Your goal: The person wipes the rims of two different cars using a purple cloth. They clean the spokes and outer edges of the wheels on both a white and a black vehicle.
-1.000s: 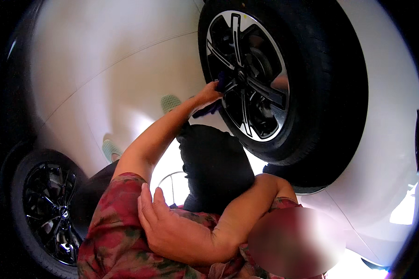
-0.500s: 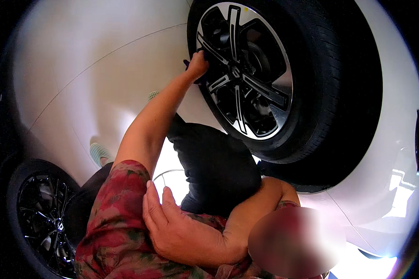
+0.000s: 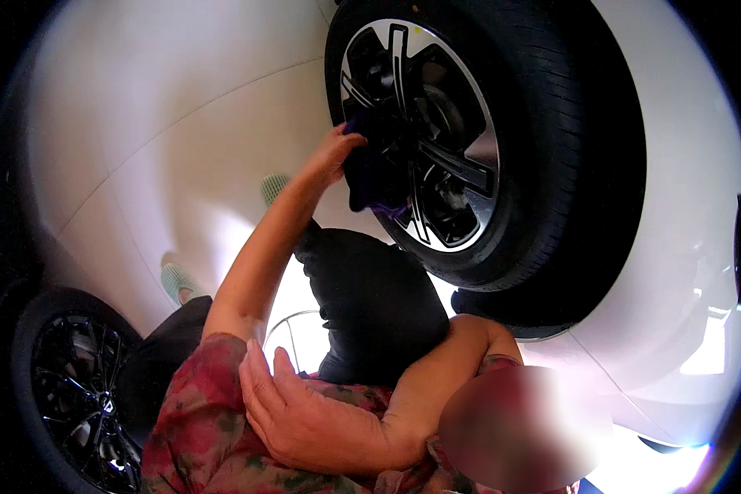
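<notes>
My left hand reaches out to the near-left side of a car wheel, gripping a dark purple cloth. The cloth lies over part of the rim and covers the hub and the left spokes. The rim has black and silver spokes, inside a black tyre. My right hand is bent across my body beside my left upper arm. Its fingers are stretched out and nothing shows in it.
White car bodywork curves round the wheel on the right. Another wheel with dark spokes stands at the lower left. My black-trousered knee is close to the tyre. Light green shoes rest on the pale tiled floor.
My left hand has moved down and slightly left along the rim. The cloth now spreads over the hub and spokes, with more of it visible. My right hand has barely shifted.
</notes>
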{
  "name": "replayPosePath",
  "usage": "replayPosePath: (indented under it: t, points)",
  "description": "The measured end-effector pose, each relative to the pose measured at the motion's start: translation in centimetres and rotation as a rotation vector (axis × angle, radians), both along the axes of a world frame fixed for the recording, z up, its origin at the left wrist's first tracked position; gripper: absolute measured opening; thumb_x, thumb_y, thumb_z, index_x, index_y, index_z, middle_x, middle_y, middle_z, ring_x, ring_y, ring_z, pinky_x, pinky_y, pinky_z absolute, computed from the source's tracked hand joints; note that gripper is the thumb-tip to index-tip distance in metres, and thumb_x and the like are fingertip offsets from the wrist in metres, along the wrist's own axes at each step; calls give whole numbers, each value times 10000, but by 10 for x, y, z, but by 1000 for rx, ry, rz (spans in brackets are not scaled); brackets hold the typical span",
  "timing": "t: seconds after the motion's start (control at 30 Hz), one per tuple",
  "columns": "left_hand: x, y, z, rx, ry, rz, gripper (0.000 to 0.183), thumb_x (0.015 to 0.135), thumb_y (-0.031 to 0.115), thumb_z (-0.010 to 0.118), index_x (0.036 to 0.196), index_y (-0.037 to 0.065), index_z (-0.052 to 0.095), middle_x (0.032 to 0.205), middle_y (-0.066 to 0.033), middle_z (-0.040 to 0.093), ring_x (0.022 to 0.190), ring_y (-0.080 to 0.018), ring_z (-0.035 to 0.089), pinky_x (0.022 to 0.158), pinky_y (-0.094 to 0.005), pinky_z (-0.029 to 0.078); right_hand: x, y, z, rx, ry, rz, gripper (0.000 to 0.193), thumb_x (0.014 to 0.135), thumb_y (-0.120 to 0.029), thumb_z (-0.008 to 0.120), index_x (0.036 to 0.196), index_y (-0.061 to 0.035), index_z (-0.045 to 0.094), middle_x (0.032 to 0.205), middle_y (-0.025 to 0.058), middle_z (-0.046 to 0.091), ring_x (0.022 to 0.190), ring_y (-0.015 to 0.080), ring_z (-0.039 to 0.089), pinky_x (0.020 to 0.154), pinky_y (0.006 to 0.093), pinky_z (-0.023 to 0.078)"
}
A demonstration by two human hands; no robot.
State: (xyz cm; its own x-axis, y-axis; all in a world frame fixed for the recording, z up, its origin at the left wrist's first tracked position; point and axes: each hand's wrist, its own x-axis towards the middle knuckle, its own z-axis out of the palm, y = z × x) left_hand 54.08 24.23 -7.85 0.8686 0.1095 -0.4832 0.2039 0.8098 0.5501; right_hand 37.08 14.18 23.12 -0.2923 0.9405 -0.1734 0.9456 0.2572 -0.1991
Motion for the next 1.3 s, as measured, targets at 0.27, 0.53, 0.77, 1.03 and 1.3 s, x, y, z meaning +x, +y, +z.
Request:
replayPosePath:
  t: [0.27, 0.53, 0.77, 1.03, 1.3]
  points:
    - [16, -26, 60, 1263, -195, 635, 573, 818, -1, 579, 1368, 47, 424, 1043, -162, 584, 963, -272, 588, 871, -349, 473, -11, 2, -5, 21, -7, 42, 465, 917, -243, 400, 1107, 123, 615, 1088, 272, 622, 1055, 414, 586, 877, 493, 477]
    - [13, -36, 110, 1410, -468, -194, 748, 739, -102, 590, 1428, 98, 376, 1051, -179, 498, 940, -344, 547, 817, -360, 483, -14, 3, -1, 84, -84, 44, 495, 900, -247, 391, 1117, 145, 603, 1093, 276, 622, 1053, 427, 585, 882, 510, 478]
    - [-36, -21, 88, 114, -283, -163, 616, 794, 19, 598, 1385, 130, 461, 1211, -65, 535, 1095, -190, 546, 952, -350, 462, -22, -8, -11, 98, 13, -46, 510, 902, -268, 382, 1081, 150, 614, 1099, 343, 591, 1036, 508, 559, 835, 586, 478]
    - [-37, -50, 67, 1071, -570, -425, 548, 888, 69, 592, 1407, 61, 413, 1156, -161, 562, 1012, -279, 565, 925, -388, 451, -26, -11, -11, 134, 64, -68, 516, 905, -269, 375, 1088, 154, 609, 1098, 349, 588, 1036, 510, 558, 832, 592, 477]
    - [-24, -74, 65, 1240, -831, -1072, 739, 893, 107, 598, 1501, 58, 181, 1148, -233, 553, 907, -316, 596, 809, -402, 504, -48, 3, -12, 146, 5, -94, 521, 912, -284, 356, 1078, 134, 619, 1083, 345, 595, 1018, 512, 565, 825, 606, 478]
